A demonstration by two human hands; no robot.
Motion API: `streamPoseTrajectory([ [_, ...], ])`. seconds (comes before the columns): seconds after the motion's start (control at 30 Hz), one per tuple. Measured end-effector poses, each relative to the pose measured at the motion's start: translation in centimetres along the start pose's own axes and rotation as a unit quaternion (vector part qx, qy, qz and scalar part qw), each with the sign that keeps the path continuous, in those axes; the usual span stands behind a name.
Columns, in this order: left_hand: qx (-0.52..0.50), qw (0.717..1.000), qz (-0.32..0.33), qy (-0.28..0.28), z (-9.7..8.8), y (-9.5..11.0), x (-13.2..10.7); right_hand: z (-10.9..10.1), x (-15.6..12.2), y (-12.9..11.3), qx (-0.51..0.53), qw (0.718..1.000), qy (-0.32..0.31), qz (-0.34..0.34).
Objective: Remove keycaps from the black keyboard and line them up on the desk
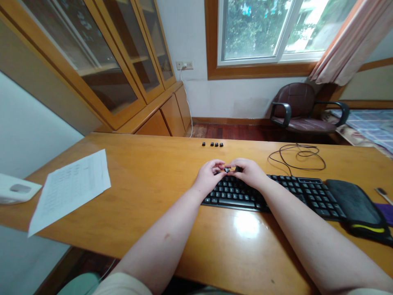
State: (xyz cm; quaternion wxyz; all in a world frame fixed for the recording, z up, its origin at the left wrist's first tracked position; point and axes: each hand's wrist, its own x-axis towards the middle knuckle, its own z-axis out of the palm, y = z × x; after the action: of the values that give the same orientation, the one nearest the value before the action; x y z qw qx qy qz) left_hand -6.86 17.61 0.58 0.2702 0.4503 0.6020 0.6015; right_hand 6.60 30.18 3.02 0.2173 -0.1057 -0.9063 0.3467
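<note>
A black keyboard (236, 192) lies on the desk, partly covered by my hands and right forearm. Above its back edge, my left hand (211, 175) pinches a small black keycap (226, 169). My right hand (248, 174) comes in from the other side, its fingers closed around a small black tool (238, 169) that looks like a keycap puller. Thin wire-like lines seem to run from it to the keycap; the exact contact is too small to tell. Several loose black keycaps (216, 144) stand in a row near the desk's far edge.
The keyboard's cable (296, 157) coils behind it. To the right lie a black pouch (356, 205), a brush (382, 192) and something purple (385, 213). Printed sheets (72, 184) and a white object (18, 188) are on the left. A chair (294, 108) stands beyond the desk (147, 176).
</note>
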Motion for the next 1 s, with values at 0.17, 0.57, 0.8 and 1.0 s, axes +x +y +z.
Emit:
streamPoseTrajectory([
  [0.17,0.123,0.992,0.037,0.009,-0.2,1.0,-0.3,-0.4,0.1,0.0,-0.028,0.998,0.02,0.053],
  [0.57,0.356,0.933,0.043,-0.03,-0.2,1.8,-0.6,-3.7,7.4,4.2,-0.161,0.964,0.068,0.2],
  [0.8,0.391,0.918,0.063,-0.04,0.0,2.0,-0.9,-2.0,11.4,7.1,-0.236,0.946,0.015,0.22],
  [1.0,0.395,0.916,0.064,-0.042,0.1,2.1,-1.0,-0.9,12.2,8.0,-0.233,0.943,-0.018,0.237],
])
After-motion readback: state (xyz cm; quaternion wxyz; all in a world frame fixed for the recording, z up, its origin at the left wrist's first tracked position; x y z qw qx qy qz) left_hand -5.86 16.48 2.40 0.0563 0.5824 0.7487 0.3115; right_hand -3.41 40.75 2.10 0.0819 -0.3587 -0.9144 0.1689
